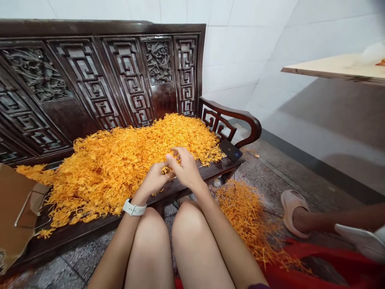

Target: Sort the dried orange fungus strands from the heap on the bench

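Note:
My left hand (155,177), with a pale watch on its wrist, is closed with curled fingers at the front edge of the bench. A small orange plastic piece (165,170) shows between its fingertips, partly hidden. Close against it, my right hand (185,166) has its fingers bent inward; what they pinch, if anything, is hidden. Just beyond both hands, a big heap of thin-legged orange plastic pieces (111,160) covers much of the dark wooden bench seat (99,222).
A cardboard box (16,208) stands at the left end. A phone (231,150) lies by the bench's armrest (240,114). Orange stick-like scraps (245,212) are heaped on the floor beside red material (300,265). Another person's foot in a slipper (296,212) is at right, below a wooden board (333,68).

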Available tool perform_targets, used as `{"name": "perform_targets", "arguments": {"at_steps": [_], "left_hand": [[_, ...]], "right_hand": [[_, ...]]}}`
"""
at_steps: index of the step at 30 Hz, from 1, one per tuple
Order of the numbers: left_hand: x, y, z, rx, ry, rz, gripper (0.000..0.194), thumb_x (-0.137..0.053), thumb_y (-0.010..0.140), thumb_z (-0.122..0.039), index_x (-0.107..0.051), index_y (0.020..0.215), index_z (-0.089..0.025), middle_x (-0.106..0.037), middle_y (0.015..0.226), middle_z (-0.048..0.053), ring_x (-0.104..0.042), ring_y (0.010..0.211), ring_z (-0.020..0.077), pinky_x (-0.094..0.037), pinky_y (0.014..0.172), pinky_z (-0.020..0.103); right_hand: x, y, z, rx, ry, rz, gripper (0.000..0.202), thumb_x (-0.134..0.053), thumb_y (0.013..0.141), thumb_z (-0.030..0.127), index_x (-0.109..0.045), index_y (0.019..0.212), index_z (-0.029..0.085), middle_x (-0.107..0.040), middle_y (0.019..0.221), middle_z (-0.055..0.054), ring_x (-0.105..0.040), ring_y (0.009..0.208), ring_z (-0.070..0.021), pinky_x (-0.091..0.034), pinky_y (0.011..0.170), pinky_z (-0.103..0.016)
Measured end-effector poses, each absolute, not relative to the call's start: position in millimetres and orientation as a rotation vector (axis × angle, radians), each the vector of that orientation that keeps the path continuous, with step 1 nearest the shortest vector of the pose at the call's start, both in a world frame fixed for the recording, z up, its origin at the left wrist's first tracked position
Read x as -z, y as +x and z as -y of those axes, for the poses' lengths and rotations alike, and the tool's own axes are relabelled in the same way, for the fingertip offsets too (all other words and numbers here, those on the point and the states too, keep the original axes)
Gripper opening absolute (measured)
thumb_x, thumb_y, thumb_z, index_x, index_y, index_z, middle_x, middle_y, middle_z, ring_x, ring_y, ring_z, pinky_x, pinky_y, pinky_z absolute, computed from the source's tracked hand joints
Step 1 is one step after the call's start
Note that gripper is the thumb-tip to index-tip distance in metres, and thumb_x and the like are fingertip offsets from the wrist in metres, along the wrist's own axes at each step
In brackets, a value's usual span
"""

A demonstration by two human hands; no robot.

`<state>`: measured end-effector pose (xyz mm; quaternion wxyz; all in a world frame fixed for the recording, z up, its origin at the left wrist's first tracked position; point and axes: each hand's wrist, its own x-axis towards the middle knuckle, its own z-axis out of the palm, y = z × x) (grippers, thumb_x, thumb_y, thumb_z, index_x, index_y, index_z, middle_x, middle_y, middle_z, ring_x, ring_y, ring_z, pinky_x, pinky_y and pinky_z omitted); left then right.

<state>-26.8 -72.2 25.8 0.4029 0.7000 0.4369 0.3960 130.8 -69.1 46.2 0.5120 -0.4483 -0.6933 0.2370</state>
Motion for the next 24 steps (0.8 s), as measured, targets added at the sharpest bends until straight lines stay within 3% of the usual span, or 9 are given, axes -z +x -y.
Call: {"name": "perform_targets", "arguments": {"at_steps": [2,5,8,10,12,14,19,22,24], "left_hand": [[-29.1,-22.8,75.7,-1.050,1.716,-1.045,0.008,-0.070,0.081,-0.020,-0.075,0.086,-0.015,-0.073,0.085,0.005,-0.063,0.079,0.0187,-0.047,0.070,0.026],[-33.4,-20.4,81.7,-1.061,1.591,-0.949,0.023,-0.075,0.080,-0.021,-0.072,0.103,-0.016,-0.071,0.089,0.003,-0.061,0.076,0.0159,-0.048,0.067,0.024],[-35.8,-22.2,85.1,-1.099,1.405,-0.896,0.044,-0.084,0.077,-0.026,-0.064,0.116,-0.019,-0.066,0.084,0.000,-0.058,0.069,0.0117,-0.046,0.064,0.021],[-35.3,-24.4,84.0,-1.176,1.308,-0.867,0.056,-0.088,0.075,-0.027,-0.057,0.122,-0.022,-0.067,0.095,0.001,-0.059,0.070,0.0099,-0.047,0.065,0.020],[-32.7,-27.0,80.3,-1.258,1.276,-0.897,0.054,-0.089,0.076,-0.029,-0.057,0.120,-0.023,-0.067,0.113,0.005,-0.057,0.067,0.0067,-0.045,0.063,0.019],[-28.7,-29.9,75.6,-1.324,1.295,-1.012,0.047,-0.089,0.077,-0.030,-0.062,0.114,-0.021,-0.065,0.118,0.006,-0.051,0.060,0.0036,-0.040,0.056,0.019],[-27.9,-34.3,74.5,-1.343,1.414,-1.183,0.055,-0.092,0.070,-0.019,-0.064,0.117,-0.021,-0.064,0.081,-0.002,-0.048,0.053,0.0073,-0.032,0.052,0.021],[-36.8,-32.8,82.0,-1.343,1.384,-1.133,0.060,-0.092,0.067,-0.012,-0.066,0.121,-0.023,-0.056,0.061,-0.007,-0.046,0.049,0.0099,-0.028,0.052,0.023],[-41.7,-34.2,87.7,-1.372,1.379,-1.138,0.052,-0.091,0.066,-0.008,-0.071,0.112,-0.021,-0.049,0.054,-0.009,-0.041,0.047,0.0094,-0.025,0.052,0.024]], "right_hand": [[-37.5,133.1,72.6,-0.502,-1.135,1.800,0.032,-0.058,0.101,0.050,-0.065,0.093,0.020,-0.068,0.093,-0.005,-0.059,0.087,-0.0187,-0.042,0.082,-0.032],[-30.5,134.0,74.2,-0.569,-1.100,1.785,0.039,-0.052,0.105,0.049,-0.055,0.077,0.021,-0.056,0.073,0.001,-0.049,0.070,-0.0145,-0.036,0.069,-0.028],[-26.7,131.7,71.1,-0.679,-0.983,1.569,0.034,-0.053,0.104,0.049,-0.059,0.085,0.020,-0.055,0.076,0.002,-0.049,0.069,-0.0135,-0.036,0.067,-0.027],[-23.6,129.2,67.7,-0.771,-0.950,1.338,0.036,-0.057,0.102,0.054,-0.060,0.088,0.021,-0.051,0.072,0.003,-0.046,0.064,-0.0128,-0.036,0.063,-0.027],[-20.2,127.1,65.1,-0.891,-0.949,1.153,0.041,-0.058,0.099,0.061,-0.058,0.087,0.022,-0.041,0.063,0.006,-0.037,0.055,-0.0121,-0.032,0.055,-0.027],[-17.4,126.2,64.3,-0.960,-0.944,1.100,0.043,-0.059,0.096,0.066,-0.058,0.087,0.023,-0.035,0.059,0.008,-0.031,0.051,-0.0120,-0.029,0.051,-0.027],[-14.9,127.6,67.8,-0.654,-0.984,1.324,0.038,-0.060,0.099,0.057,-0.067,0.089,0.021,-0.056,0.071,0.000,-0.048,0.063,-0.0152,-0.039,0.063,-0.030],[-13.5,129.0,67.6,-0.461,-1.019,1.519,0.032,-0.060,0.101,0.051,-0.071,0.093,0.022,-0.067,0.082,-0.005,-0.057,0.073,-0.0189,-0.045,0.074,-0.034],[-12.1,135.0,63.5,-0.421,-1.018,1.565,0.031,-0.059,0.101,0.049,-0.071,0.093,0.022,-0.068,0.084,-0.006,-0.059,0.076,-0.0199,-0.047,0.077,-0.035]]}}
